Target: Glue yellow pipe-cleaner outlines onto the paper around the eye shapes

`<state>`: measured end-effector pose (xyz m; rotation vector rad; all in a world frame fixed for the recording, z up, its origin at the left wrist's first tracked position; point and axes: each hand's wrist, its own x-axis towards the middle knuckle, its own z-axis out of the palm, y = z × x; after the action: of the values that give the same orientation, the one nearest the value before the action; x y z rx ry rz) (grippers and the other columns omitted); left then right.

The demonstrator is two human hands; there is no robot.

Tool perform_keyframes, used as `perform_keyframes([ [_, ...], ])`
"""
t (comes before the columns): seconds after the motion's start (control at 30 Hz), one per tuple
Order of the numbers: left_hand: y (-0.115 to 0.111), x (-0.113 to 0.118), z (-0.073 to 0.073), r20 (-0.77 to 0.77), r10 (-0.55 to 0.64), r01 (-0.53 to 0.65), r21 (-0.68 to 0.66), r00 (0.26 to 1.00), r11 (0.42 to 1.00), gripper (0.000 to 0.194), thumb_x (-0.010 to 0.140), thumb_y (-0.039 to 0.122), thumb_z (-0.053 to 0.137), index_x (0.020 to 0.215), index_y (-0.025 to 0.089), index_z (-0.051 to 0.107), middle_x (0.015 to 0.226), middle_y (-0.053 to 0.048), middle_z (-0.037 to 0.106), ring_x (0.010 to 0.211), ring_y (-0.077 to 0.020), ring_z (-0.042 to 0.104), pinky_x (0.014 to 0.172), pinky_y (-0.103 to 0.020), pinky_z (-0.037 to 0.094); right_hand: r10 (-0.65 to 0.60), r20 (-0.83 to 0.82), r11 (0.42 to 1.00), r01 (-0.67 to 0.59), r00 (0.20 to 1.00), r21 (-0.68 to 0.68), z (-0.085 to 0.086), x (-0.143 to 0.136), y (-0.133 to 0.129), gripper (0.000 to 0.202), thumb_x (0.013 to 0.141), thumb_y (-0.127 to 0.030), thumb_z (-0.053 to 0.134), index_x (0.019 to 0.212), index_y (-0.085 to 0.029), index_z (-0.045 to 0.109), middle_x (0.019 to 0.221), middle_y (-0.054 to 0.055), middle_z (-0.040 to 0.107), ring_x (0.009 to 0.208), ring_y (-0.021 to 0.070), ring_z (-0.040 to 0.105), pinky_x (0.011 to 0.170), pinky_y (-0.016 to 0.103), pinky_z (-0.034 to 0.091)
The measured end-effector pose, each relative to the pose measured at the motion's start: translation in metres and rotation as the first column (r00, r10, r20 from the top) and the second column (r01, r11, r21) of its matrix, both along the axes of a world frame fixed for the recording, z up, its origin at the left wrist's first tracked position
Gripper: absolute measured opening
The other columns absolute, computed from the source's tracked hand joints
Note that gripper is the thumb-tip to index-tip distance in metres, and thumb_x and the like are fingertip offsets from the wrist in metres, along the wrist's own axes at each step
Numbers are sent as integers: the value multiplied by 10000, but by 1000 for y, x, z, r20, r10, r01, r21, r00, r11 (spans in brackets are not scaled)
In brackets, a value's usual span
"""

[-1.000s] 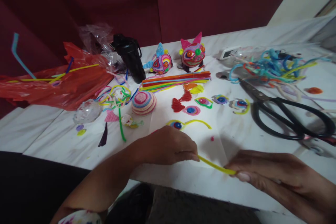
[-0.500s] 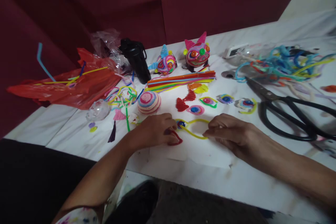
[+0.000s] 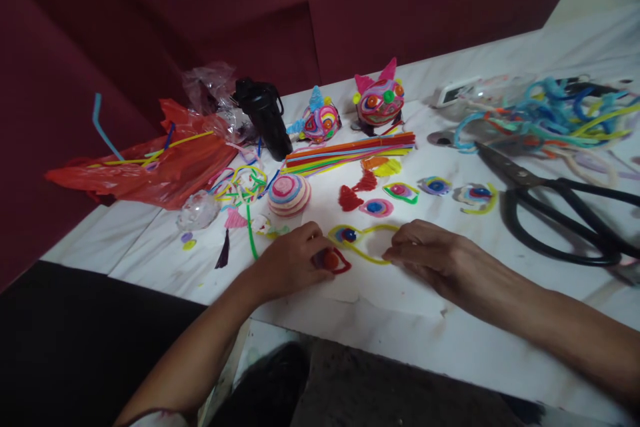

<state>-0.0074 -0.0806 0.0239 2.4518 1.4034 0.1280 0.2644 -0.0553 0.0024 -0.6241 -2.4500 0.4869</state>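
With the right hand [image 3: 433, 253], the yellow strip [image 3: 373, 259] is pinched right of the blue eye [image 3: 349, 235], seemingly to steady its loop; by the left hand [image 3: 294, 261], the red eye [image 3: 332, 259] is gripped. Beyond, other eyes [image 3: 376, 207] are spaced apart, presumably against tangling.

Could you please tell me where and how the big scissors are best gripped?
Probably by the black handle loops, coming from the near right side: the scissors lie flat with the blades pointing to the far left, and the loops have wide openings.
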Motion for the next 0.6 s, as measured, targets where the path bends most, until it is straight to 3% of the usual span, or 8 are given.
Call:
perform_keyframes([
  [0.17, 2, 0, -2, 78, -3, 5, -26, 997, 1000, 427, 764, 392, 761, 1126, 217, 618, 1045, -52, 564, 947, -206, 574, 831, -337, 484, -23, 48, 1000, 22, 999, 16, -2, 0, 0, 298, 926, -119, 409, 930, -199, 696, 840, 71, 621, 793, 188, 593, 667, 317, 484],
  [0.4, 23, -7, 1, 126, -61, 47, 110, 990, 993, 168, 896, 301, 629, 1006, 174, 626, 923, -36, 626, 872, -171, 590, 791, -291, 459, -27, 92, 997, 19, 995, 77, 3, -6, 3, 305, 886, -67, 442, 949, -195, 711, 855, 72, 627, 796, 183, 596, 678, 302, 488],
  [0.6, 42, -15, 3, 185, -104, 91, 79, 977, 993, 204, 891, 356, 623, 972, 170, 643, 811, -16, 625, 753, -146, 578, 689, -255, 447, -66, 95, 981, 48, 993, 188, 1, -23, 6, 302, 909, -85, 443, 914, -210, 718, 888, 81, 640, 832, 194, 598, 707, 323, 489],
])
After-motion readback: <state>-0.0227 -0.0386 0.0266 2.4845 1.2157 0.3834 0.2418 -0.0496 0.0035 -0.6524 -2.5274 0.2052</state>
